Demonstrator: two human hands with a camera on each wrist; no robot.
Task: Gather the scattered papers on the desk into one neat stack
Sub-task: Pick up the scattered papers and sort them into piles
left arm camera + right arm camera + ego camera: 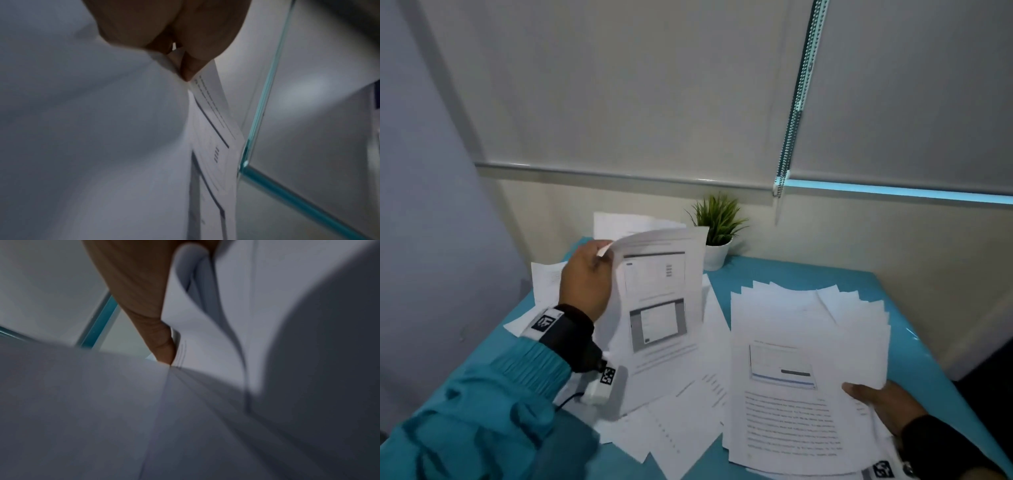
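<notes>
My left hand (589, 274) pinches the top corner of a printed sheet (662, 294) and holds it lifted and curled above the desk's left half. In the left wrist view the same sheet (213, 129) hangs from the pinching fingers (189, 71). My right hand (883, 404) grips the lower right edge of a fanned stack of papers (801, 359), thumb on top. The right wrist view shows a finger (162, 340) pressed against those papers (205, 337). Several loose sheets (681, 425) lie overlapping on the teal desk (808, 270) under and between my hands.
A small potted plant (717, 233) in a white pot stands at the back of the desk near the wall. More sheets (619, 222) lie behind the left hand. Roller blinds with a bead chain (796, 113) hang above. The desk's right edge runs diagonally.
</notes>
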